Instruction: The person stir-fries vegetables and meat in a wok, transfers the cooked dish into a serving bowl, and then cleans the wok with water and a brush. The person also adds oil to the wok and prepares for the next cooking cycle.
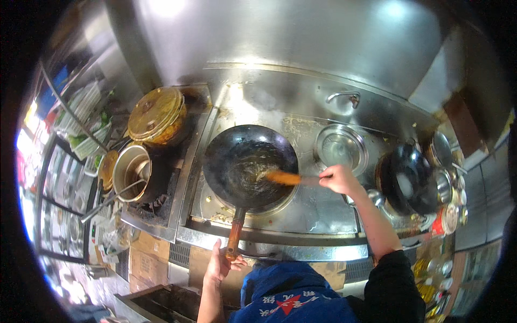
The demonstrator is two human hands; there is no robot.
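Note:
A black wok (226, 161) sits on the round burner opening, with a shallow swirl of liquid (252, 171) at its bottom. My right hand (341, 179) grips the dark handle of a wok brush (284, 178). The brush's orange-brown head is blurred and reaches into the wok from the right. My left hand (220, 264) lies around the end of the wooden wok handle (235, 236), thumb raised on one side and fingers spread out beneath it. Whether the palm touches the wood cannot be made out.
Left of the wok stand a lidded pot (155, 115) and a deep pot (132, 173) with a ladle handle (113, 202) sticking out. A metal basin (341, 147) rests below the faucet (343, 96). Another wok (414, 181) is tilted at the right, beside a metal ladle (375, 198).

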